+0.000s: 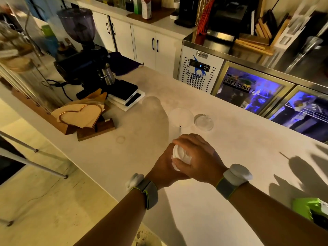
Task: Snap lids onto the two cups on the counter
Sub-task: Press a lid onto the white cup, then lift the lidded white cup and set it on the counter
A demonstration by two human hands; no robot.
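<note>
Both of my hands are closed around a white cup with a white lid (181,155) above the counter's near middle. My left hand (166,167) grips its side from the left. My right hand (197,157) wraps over the lid and the right side. Most of that cup is hidden by my fingers. Just beyond stands a clear plastic cup (180,119), open at the top. A clear dome lid (203,122) lies flat on the counter right beside it.
The white counter (221,174) runs from left to right. A coffee grinder (83,55), a metal jug (106,73), stacked scales (126,95) and a paper filter holder (83,116) stand at the left. A green package (310,210) sits at the right edge. Glass-door fridges (266,93) line the far side.
</note>
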